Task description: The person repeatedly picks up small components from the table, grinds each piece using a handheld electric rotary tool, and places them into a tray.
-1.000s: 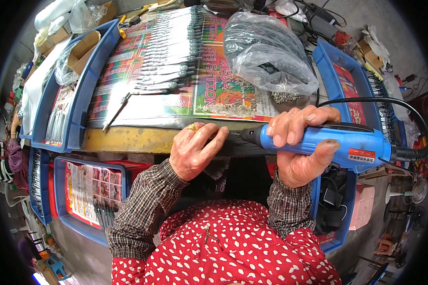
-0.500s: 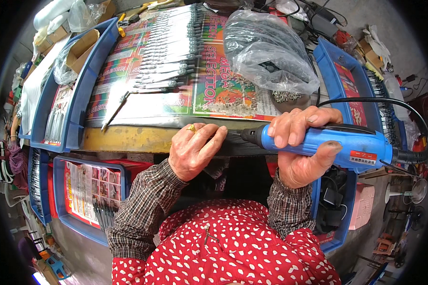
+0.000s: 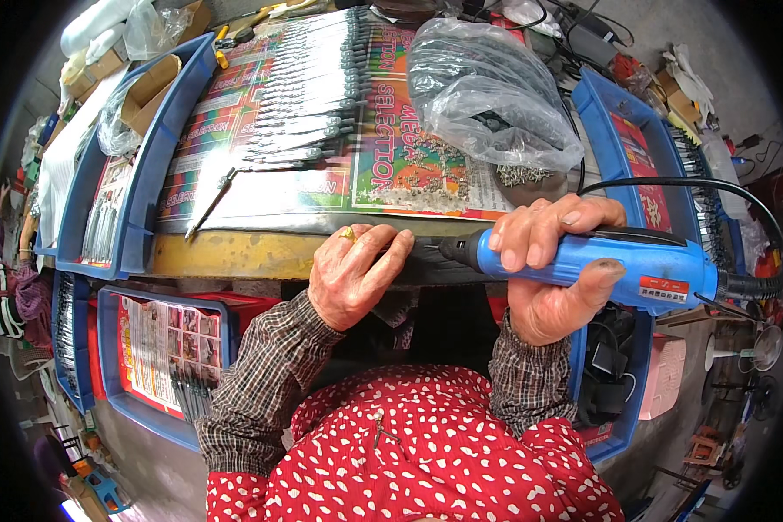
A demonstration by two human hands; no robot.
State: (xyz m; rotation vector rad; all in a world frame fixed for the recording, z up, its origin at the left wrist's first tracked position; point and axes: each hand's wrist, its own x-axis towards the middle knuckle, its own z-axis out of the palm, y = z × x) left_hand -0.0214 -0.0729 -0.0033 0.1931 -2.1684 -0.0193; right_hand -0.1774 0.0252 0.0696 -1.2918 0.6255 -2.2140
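My right hand is wrapped round a blue electric screwdriver with a black nose. The tool lies level along the bench's front edge, its bit pointing left. Opposite the bit, my left hand is closed, thumb and fingers pinched together at the tip. Whatever it grips is mostly covered by the fingers and cannot be made out. Farther back on the bench, a row of slim silvery pieces with dark ends lies side by side. One single thin rod rests apart, nearer the front edge.
Small screws lie scattered on the printed sheet, beside a bowl of screws and a clear plastic bag of dark parts. Blue trays flank the bench. The screwdriver's black cable loops at the right.
Almost nothing differs. Both hands and the screwdriver stay in nearly the same place, with the left fingers shifted very slightly.
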